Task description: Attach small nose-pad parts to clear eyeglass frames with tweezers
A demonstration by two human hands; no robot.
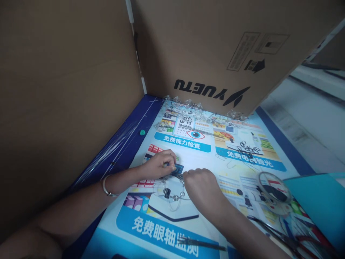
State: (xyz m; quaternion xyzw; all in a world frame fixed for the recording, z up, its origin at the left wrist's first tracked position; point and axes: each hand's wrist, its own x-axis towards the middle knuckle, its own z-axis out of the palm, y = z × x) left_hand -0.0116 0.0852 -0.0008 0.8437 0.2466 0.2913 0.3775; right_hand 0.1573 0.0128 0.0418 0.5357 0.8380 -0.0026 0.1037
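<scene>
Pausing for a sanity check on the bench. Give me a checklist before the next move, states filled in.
1. Both hands in view: ok, left hand and right hand.
2. Fingers curled closed on both hands: ok.
3. Exact grip on the beaded strand: cannot tell, fingers hide its upper end.
4. Dark rings away from both hands: ok.
5. Room beside the right forearm: not ok, the red-handled tool looks very close.
6. Bundle of thin dark rods away from both hands: ok.
</scene>
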